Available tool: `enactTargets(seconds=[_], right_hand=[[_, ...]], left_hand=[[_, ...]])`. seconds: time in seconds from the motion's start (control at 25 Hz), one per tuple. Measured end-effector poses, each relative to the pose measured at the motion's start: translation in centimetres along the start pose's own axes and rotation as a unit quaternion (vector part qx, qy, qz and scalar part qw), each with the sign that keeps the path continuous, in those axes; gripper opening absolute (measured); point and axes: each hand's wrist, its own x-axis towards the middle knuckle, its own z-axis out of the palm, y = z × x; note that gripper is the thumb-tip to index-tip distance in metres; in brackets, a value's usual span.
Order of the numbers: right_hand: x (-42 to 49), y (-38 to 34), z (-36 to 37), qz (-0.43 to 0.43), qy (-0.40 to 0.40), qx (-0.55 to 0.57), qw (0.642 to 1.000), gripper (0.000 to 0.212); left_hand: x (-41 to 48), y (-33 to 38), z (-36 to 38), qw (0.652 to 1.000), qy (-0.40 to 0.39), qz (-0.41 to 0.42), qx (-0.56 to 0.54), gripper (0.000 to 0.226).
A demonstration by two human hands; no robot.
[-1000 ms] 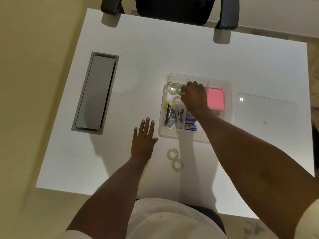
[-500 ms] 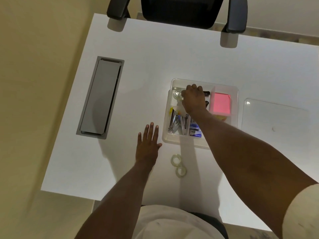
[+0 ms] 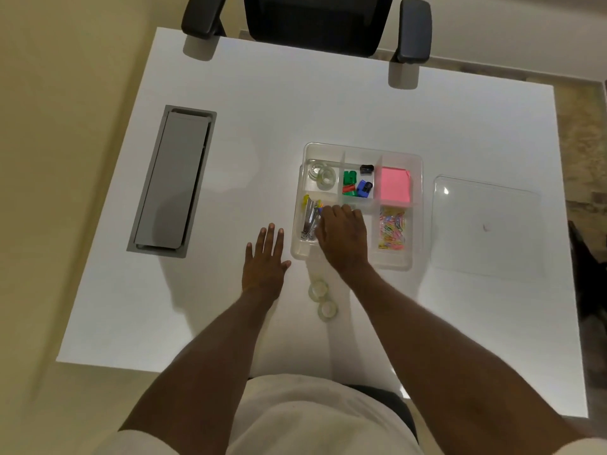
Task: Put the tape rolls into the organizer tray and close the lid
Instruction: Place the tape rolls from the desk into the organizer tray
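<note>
Two tape rolls in the tray, two on the desk

A moment ago the right hand (image 3: 343,236) was at the far-left compartment of the organizer tray (image 3: 416,205); now two tape rolls (image 3: 322,176) lie there beyond its loosely curled, empty fingers, pulled back over the near edge. Two more rolls (image 3: 322,300) sit near its wrist. The left hand (image 3: 264,261) stays flat, fingers spread; the lid (image 3: 486,224) lies right.

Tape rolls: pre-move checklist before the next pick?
1. Right hand free: ok, nothing seen in it.
2. Two tape rolls on the table unobstructed: ok.
3. Tape compartment has room: cannot tell, two rolls already inside.
4. Left hand clear of the rolls: ok, flat on table.
5. Lid off, right of the organizer tray: ok.
</note>
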Motion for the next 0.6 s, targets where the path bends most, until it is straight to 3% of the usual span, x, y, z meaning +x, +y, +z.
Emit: enactTargets(seconds=[0.16, 0.36, 0.6], right_hand=[[-6.3, -0.9, 0.6, 0.014, -0.009, 0.047, 0.999, 0.015], [-12.7, 0.2, 1.1, 0.019, -0.087, 0.027, 0.996, 0.01], [-16.8, 0.8, 1.4, -0.001, -0.137, 0.008, 0.99, 0.023]], left_hand=[[-0.1, 0.2, -0.2, 1.0, -0.006, -0.004, 0.004, 0.079], [-0.2, 0.5, -0.3, 1.0, -0.014, -0.008, 0.0, 0.078], [-0.3, 0.4, -0.4, 1.0, -0.018, -0.003, -0.004, 0.078]])
